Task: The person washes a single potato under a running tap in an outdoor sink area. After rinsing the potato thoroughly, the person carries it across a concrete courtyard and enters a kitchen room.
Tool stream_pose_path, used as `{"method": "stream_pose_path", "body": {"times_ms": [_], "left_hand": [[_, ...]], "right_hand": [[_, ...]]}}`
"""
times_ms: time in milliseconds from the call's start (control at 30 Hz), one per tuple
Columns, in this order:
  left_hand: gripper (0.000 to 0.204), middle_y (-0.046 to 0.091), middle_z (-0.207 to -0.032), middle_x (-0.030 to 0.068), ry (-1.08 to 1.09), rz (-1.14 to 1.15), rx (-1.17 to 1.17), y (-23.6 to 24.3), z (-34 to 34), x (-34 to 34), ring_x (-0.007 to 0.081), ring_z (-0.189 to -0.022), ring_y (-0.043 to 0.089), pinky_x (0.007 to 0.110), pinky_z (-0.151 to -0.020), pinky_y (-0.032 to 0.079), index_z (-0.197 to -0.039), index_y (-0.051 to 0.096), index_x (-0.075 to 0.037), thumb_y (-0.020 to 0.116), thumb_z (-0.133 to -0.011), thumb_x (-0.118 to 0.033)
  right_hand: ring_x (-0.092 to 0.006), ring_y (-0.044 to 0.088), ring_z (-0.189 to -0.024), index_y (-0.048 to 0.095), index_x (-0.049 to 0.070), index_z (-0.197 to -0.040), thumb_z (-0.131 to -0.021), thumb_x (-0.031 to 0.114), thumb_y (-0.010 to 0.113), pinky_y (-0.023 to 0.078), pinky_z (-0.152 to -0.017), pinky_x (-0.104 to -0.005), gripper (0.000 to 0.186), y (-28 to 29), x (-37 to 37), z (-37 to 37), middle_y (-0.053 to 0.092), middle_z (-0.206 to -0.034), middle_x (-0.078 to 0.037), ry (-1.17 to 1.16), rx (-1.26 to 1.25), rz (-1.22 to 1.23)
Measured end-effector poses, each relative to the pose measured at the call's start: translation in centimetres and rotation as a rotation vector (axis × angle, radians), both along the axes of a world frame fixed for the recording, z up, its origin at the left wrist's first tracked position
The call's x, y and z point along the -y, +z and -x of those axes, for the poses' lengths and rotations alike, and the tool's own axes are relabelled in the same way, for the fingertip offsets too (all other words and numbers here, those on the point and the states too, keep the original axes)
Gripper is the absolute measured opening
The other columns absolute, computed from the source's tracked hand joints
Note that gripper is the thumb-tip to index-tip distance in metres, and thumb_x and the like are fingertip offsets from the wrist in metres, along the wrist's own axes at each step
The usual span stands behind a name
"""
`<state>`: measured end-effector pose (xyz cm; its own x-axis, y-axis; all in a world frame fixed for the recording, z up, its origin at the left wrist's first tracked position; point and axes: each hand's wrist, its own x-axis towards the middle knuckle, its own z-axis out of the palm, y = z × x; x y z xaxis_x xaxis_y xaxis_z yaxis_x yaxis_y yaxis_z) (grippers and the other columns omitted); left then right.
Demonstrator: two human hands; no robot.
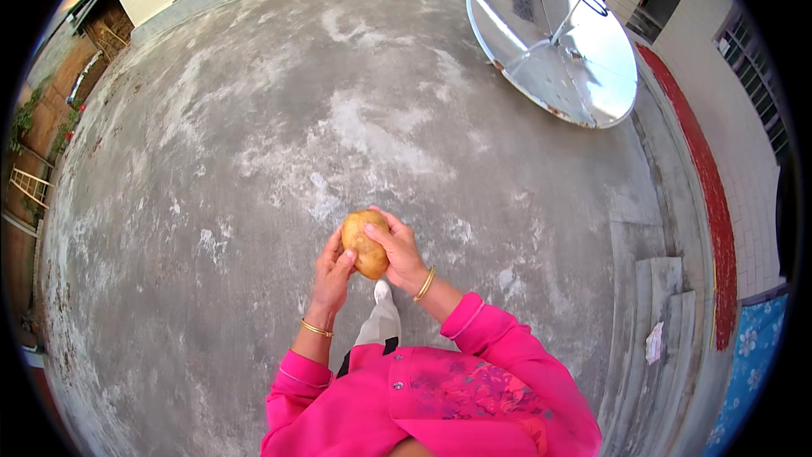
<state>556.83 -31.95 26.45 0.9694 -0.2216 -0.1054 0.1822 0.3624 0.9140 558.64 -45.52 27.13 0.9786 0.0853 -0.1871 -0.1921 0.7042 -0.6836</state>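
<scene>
Held in the near middle: a potato [364, 256], raised over the concrete ground [211, 169].
Grip: our left hand [332, 271] cups its left side, our right hand [399, 252] its right; both curve just wide enough to fit it, thumbs on the upper face; the fingers beneath are partly hidden.
Drop risk: if both thumbs eased together, the rounded skin could slip, we judge, and the potato could split, roll away or strike our white shoe [383, 292].
Potato skin: tan-yellow, smooth-looking, lumpy and oval.
Concrete: grey, worn, blotched with pale patches.
Far right: a round dish [605, 76] of mirror-bright panels, its near rim stained brown.
Clothing: our bright pink jacket [474, 389] carries a floral pattern; a gold-coloured bangle [425, 284] circles each wrist.
</scene>
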Motion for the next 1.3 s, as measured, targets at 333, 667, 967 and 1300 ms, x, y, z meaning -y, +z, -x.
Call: {"method": "stream_pose_path", "body": {"times_ms": [333, 667, 967, 1300], "left_hand": [[0.055, 0.044, -0.129, 0.0088, -0.270, -0.153, 0.200, 1.8, -30.2, 10.4, 0.0156, -0.116, 0.043, 0.029, -0.096, 0.038, -0.138, 0.028, -0.001, 0.050, -0.090, -0.019], [0.058, 0.044, -0.128, 0.0091, -0.225, -0.153, 0.252, 2.6, -58.0, 18.0, 0.0158, -0.116, 0.042, 0.029, -0.095, 0.038, -0.139, 0.026, -0.001, 0.051, -0.092, -0.025], [0.058, 0.042, -0.129, 0.0088, -0.102, -0.111, 0.142, 3.7, -79.6, 20.3, 0.0163, -0.117, 0.042, 0.030, -0.094, 0.040, -0.140, 0.025, -0.003, 0.050, -0.092, -0.024], [0.055, 0.042, -0.130, 0.0102, -0.205, -0.104, 0.233, 3.7, -106.3, 25.3, 0.0163, -0.118, 0.040, 0.030, -0.099, 0.034, -0.139, 0.025, -0.001, 0.046, -0.093, -0.022]], "right_hand": [[-0.0160, 0.054, -0.102, 0.040, -0.003, -0.127, -0.084, 0.008, 0.059, 0.046, -0.088, -0.0300, 0.048, 2.5, 10.2, -26.2, 0.053, -0.114, -0.010, -0.251, 0.008, 0.111], [-0.0166, 0.052, -0.104, 0.039, -0.002, -0.128, -0.086, 0.011, 0.058, 0.045, -0.090, -0.0302, 0.049, 3.5, 17.8, -54.8, 0.052, -0.116, -0.010, -0.208, 0.051, 0.125], [-0.0165, 0.053, -0.104, 0.040, -0.003, -0.127, -0.086, 0.011, 0.058, 0.045, -0.090, -0.0301, 0.047, 4.1, 20.0, -78.3, 0.052, -0.117, -0.010, -0.092, 0.061, 0.152], [-0.0169, 0.054, -0.102, 0.041, -0.001, -0.127, -0.087, 0.011, 0.056, 0.046, -0.088, -0.0305, 0.045, 3.8, 25.3, -103.9, 0.054, -0.113, -0.009, -0.161, 0.068, 0.172]]}}
